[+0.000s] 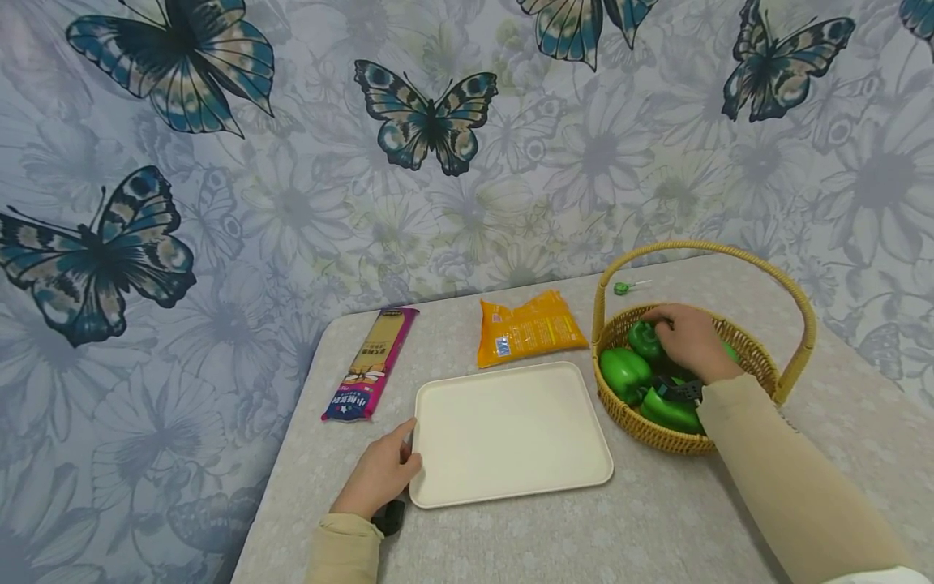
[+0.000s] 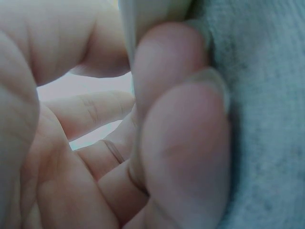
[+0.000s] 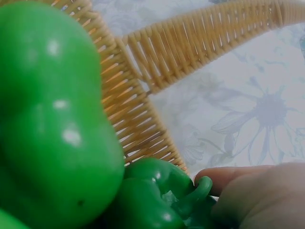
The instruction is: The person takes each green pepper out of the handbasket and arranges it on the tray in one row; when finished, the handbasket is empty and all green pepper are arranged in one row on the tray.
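Beige sleeves [image 1: 795, 487] are seen at the near side, extended over a pale table [image 1: 496, 547] from left and right. Against the left rim of a cream rectangular tray [image 1: 511, 438], the bent fingers of the left hand [image 1: 377, 470] are placed; whether the rim is pinched cannot be told. To the right of the tray, several green bell peppers [image 1: 625, 375] are held in a yellow wicker basket [image 1: 657, 435] with a tall arched handle [image 1: 700, 246]. In its far left part, a darker green bell pepper [image 3: 138, 202] is pinched near its curved stem [image 3: 191, 198] by the right hand [image 1: 689, 339]. Beyond the tray, a magenta-edged packet [image 1: 374, 361] is laid at the left, and an orange packet [image 1: 529, 328] is laid nearer the basket. Farthest off, the wall is covered by floral wallpaper [image 1: 292, 203] printed with butterflies [image 1: 432, 126].
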Available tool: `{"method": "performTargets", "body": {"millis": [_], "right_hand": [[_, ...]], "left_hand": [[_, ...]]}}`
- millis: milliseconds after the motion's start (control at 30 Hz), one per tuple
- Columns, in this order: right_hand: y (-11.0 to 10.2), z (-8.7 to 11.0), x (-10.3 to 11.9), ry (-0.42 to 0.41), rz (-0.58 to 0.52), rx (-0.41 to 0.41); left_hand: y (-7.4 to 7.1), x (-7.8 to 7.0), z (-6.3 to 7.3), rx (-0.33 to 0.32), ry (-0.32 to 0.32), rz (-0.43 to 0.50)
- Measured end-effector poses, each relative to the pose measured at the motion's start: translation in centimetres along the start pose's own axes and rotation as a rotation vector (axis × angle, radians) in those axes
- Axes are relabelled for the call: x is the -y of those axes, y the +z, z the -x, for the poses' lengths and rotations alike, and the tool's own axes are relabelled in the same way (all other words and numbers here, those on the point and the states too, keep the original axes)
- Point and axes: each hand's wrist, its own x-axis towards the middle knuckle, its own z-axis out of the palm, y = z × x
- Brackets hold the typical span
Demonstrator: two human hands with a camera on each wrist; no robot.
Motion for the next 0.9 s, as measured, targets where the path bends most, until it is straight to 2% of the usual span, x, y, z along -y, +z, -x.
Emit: {"method": "performTargets", "body": {"millis": [200, 400, 900], "right_hand": [[-0.1, 0.02, 0.09, 0.038, -0.018, 0.065], [-0.12, 0.01, 0.52, 0.04, -0.018, 0.129], [-0.1, -0.14, 0.31, 0.022, 0.004, 0.131]], "left_hand": [[-0.03, -0.11, 0.09, 0.003, -0.002, 0.006], [-0.1, -0.27, 0.15, 0.007, -0.012, 0.008], [-0.05, -0.35, 0.07, 0.007, -0.011, 0.006]]}}
